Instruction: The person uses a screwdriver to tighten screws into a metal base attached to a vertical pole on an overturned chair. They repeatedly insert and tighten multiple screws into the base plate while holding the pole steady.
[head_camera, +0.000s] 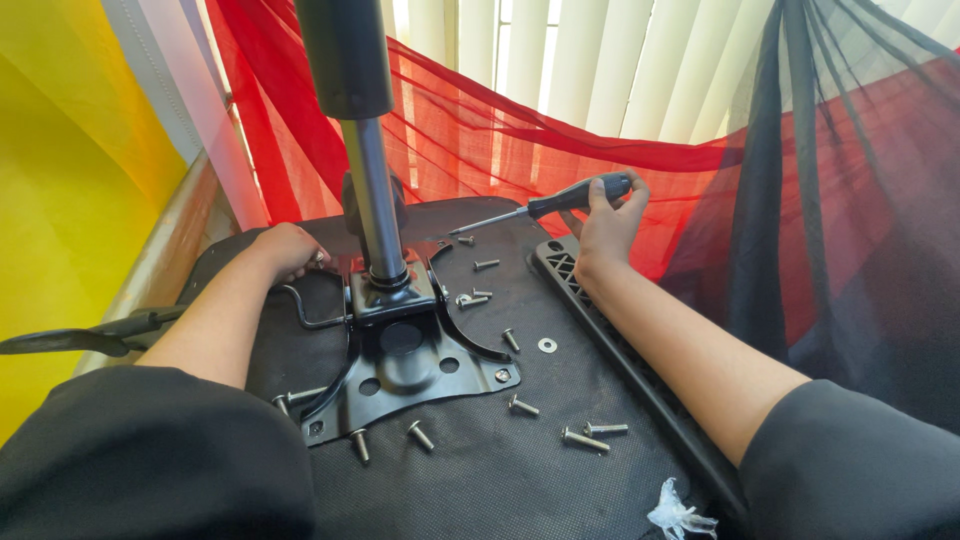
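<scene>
Two hands busy | right hand (608, 222) grips screwdriver (545, 207), tip near seat's far edge | left hand (287, 250) curled at metal plate (405, 345), grip unclear | keep driver straight, plate steady | loose bolts (585, 438) toward near edge.

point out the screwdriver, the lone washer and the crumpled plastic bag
screwdriver (575, 195): head view, on its black handle
washer (547, 345): head view, on its metal ring
plastic bag (678, 515): head view, on its crumpled middle
</scene>
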